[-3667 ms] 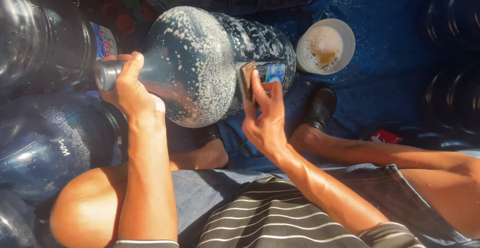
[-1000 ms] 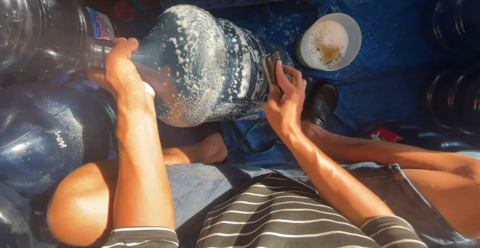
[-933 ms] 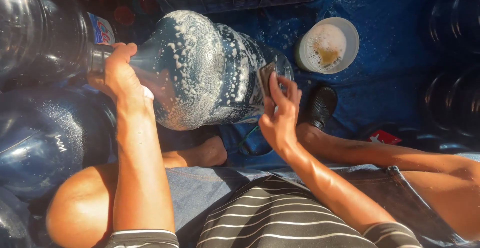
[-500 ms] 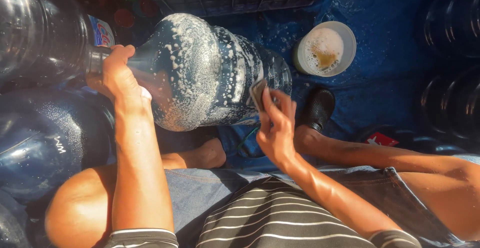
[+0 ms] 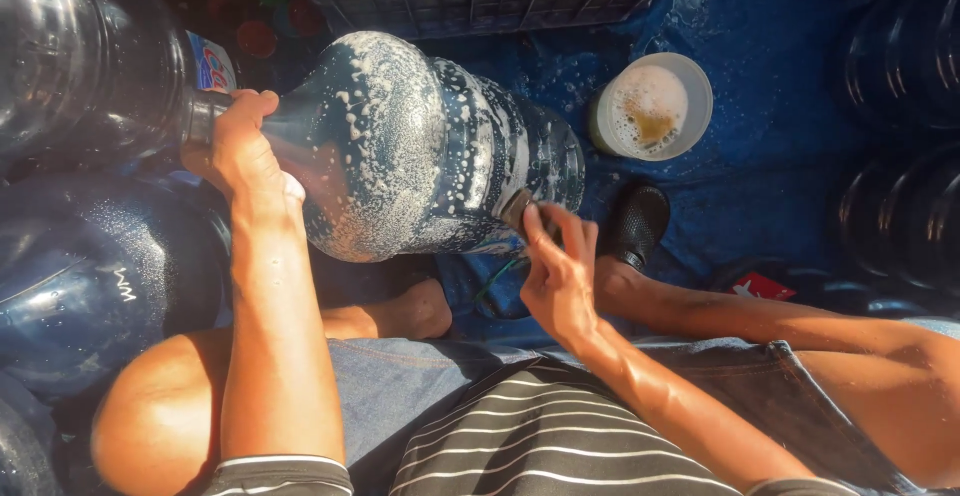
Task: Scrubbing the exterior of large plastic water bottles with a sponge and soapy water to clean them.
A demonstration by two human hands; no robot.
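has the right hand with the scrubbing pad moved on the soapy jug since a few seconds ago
Yes. The right hand has slid down the soapy jug, away from the white foam cup and toward the person's lap; the left hand grips the neck.

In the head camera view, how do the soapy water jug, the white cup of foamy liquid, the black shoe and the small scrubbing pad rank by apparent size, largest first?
1. Soapy water jug, by far the largest.
2. White cup.
3. Black shoe, close to the cup and partly hidden, so their order is unsure.
4. Scrubbing pad, smallest, pinched in the right hand.
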